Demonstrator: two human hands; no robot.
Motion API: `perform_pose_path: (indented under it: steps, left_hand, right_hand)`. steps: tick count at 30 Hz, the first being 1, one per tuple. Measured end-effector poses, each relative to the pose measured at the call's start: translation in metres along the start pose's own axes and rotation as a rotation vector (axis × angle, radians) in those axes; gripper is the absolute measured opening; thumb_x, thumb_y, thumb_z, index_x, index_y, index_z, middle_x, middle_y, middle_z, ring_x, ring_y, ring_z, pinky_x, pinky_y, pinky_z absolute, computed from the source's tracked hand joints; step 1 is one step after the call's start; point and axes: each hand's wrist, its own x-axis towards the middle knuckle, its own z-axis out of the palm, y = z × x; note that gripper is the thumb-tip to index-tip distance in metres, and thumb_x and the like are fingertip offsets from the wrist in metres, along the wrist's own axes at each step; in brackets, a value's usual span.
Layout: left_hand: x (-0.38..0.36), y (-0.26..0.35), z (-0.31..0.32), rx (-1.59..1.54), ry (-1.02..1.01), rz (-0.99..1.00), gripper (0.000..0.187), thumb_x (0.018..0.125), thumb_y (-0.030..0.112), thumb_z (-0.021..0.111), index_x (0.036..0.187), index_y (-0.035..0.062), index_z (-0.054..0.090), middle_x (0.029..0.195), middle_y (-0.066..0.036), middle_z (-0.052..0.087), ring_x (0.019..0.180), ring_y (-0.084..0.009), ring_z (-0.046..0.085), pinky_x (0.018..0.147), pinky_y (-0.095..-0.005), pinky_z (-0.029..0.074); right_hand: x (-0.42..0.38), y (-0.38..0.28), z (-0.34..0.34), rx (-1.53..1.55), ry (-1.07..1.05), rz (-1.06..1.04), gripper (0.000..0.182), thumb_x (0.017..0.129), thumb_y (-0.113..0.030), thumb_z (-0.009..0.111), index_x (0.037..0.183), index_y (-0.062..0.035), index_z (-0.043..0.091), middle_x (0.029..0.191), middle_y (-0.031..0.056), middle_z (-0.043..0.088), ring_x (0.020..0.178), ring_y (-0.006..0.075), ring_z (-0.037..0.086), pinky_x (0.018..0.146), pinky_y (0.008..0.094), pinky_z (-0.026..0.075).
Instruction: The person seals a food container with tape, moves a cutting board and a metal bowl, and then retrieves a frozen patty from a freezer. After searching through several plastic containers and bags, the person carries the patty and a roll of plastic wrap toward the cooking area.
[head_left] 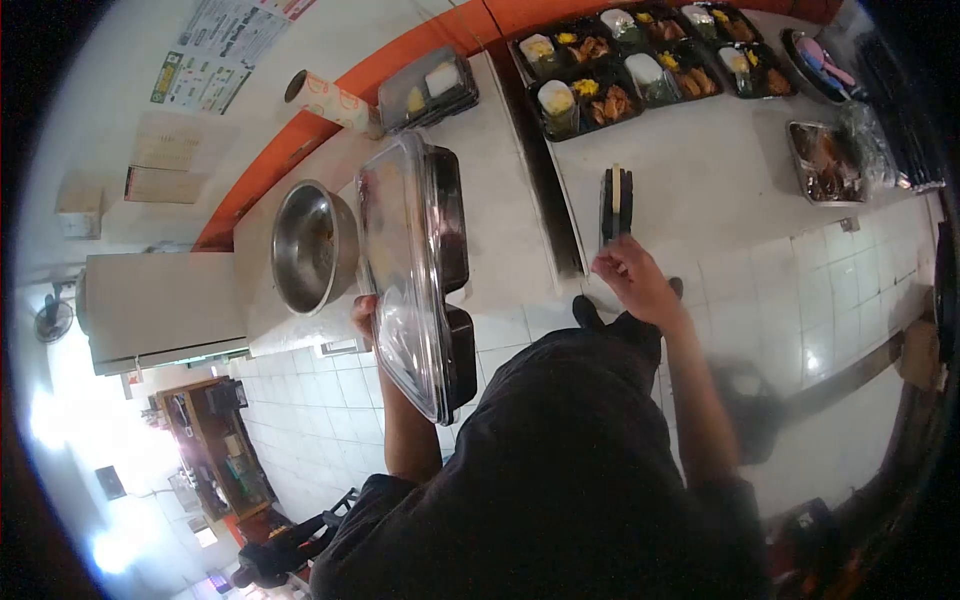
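Note:
My left hand [365, 314] is closed on the near side of a stack of food containers [452, 220], black compartment trays under clear lids. The stack is tilted on edge in front of me, and most of the fingers are behind it. A black stapler [617, 205] with a pale strip along its top lies by the near edge of the right-hand table. At its near end is my right hand [635, 282], fingers curled together; whether they grip the stapler is hard to see. Left of the stack stands a metal bowl [290, 245].
Several filled meal trays [600, 108] line the back of the white table [690, 185]. A foil-like tray of food [826, 165] and plastic packaging [885, 120] are at right. A lidded container [430, 88] and a paper cup [325, 98] sit by the wall. A dark gap [548, 185] divides the tables.

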Motion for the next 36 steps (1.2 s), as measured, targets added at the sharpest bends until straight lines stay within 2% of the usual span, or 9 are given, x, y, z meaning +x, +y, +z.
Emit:
perform_pose_path:
  steps: [2,8,18,21,24,26,30,33,36]
  left_hand:
    - [0.000,0.000,-0.003,0.061,0.087,-0.090,0.080,0.075,0.029,0.066,0.139,-0.0105,0.041,0.121,-0.031,0.060,0.098,-0.0414,0.068,0.081,-0.0507,0.062]
    - [0.009,-0.020,-0.003,0.104,0.129,-0.115,0.081,0.076,0.031,0.067,0.139,-0.0104,0.041,0.123,-0.030,0.059,0.101,-0.0403,0.068,0.084,-0.0497,0.060]
    - [0.009,-0.032,-0.004,0.101,0.146,-0.125,0.082,0.077,0.034,0.069,0.140,-0.0103,0.041,0.126,-0.029,0.059,0.105,-0.0384,0.066,0.089,-0.0480,0.057]
    - [0.011,-0.034,-0.004,0.104,0.149,-0.129,0.082,0.077,0.035,0.070,0.140,-0.0102,0.041,0.126,-0.029,0.059,0.106,-0.0378,0.065,0.091,-0.0475,0.056]
    - [0.012,-0.035,-0.005,0.104,0.156,-0.134,0.083,0.078,0.035,0.070,0.140,-0.0101,0.041,0.127,-0.028,0.058,0.107,-0.0372,0.065,0.092,-0.0470,0.055]
    - [0.013,-0.036,-0.006,0.106,0.157,-0.140,0.083,0.078,0.036,0.070,0.140,-0.0101,0.041,0.128,-0.028,0.058,0.108,-0.0368,0.065,0.093,-0.0466,0.054]
    - [0.016,-0.037,-0.008,0.116,0.157,-0.152,0.084,0.078,0.037,0.071,0.141,-0.0100,0.041,0.129,-0.027,0.058,0.110,-0.0361,0.064,0.095,-0.0460,0.053]
    - [0.018,-0.037,-0.008,0.122,0.154,-0.164,0.084,0.079,0.038,0.072,0.141,-0.0100,0.041,0.130,-0.027,0.058,0.111,-0.0355,0.063,0.097,-0.0454,0.052]
    - [0.018,-0.036,-0.010,0.124,0.146,-0.177,0.085,0.079,0.039,0.072,0.141,-0.0099,0.041,0.130,-0.027,0.058,0.113,-0.0349,0.063,0.098,-0.0449,0.051]
  right_hand:
    - [0.003,-0.094,-0.011,0.120,-0.037,-0.199,0.011,0.096,-0.011,0.064,0.097,0.0001,0.064,0.099,0.0125,0.051,0.091,0.0230,0.059,0.074,0.0331,0.052]
    - [0.012,-0.207,-0.033,0.156,-0.092,-0.531,0.012,0.096,-0.013,0.065,0.094,-0.0010,0.063,0.090,0.0081,0.047,0.082,0.0180,0.049,0.066,0.0316,0.045]
    - [0.023,-0.210,-0.015,0.007,-0.003,-0.451,0.029,0.086,-0.020,0.079,0.077,-0.0006,0.060,0.078,0.0029,0.046,0.066,0.0123,0.044,0.059,0.0258,0.036]
    - [0.027,-0.199,-0.001,0.177,0.007,-0.474,0.035,0.085,-0.024,0.081,0.074,-0.0025,0.057,0.070,0.0010,0.049,0.060,0.0108,0.043,0.053,0.0287,0.036]
    - [0.026,-0.192,0.008,0.426,-0.055,-0.315,0.032,0.088,-0.020,0.079,0.075,-0.0041,0.054,0.072,-0.0027,0.050,0.064,0.0065,0.047,0.055,0.0234,0.036]
    - [0.028,-0.184,0.015,0.776,-0.163,-0.225,0.027,0.091,-0.016,0.076,0.086,-0.0060,0.052,0.079,-0.0036,0.051,0.067,0.0048,0.049,0.059,0.0212,0.043]
    - [0.026,-0.194,0.007,0.854,-0.210,-0.116,0.029,0.091,-0.013,0.075,0.101,-0.0071,0.048,0.089,-0.0019,0.050,0.069,0.0058,0.052,0.065,0.0221,0.049]
    - [0.032,-0.188,0.013,0.944,-0.239,-0.220,0.035,0.091,-0.011,0.074,0.108,-0.0087,0.044,0.099,0.0002,0.049,0.076,0.0066,0.055,0.069,0.0233,0.052]
    - [0.033,-0.182,0.017,0.737,-0.130,-0.393,0.034,0.092,-0.008,0.072,0.110,-0.0091,0.042,0.101,0.0013,0.048,0.083,0.0081,0.059,0.070,0.0233,0.052]
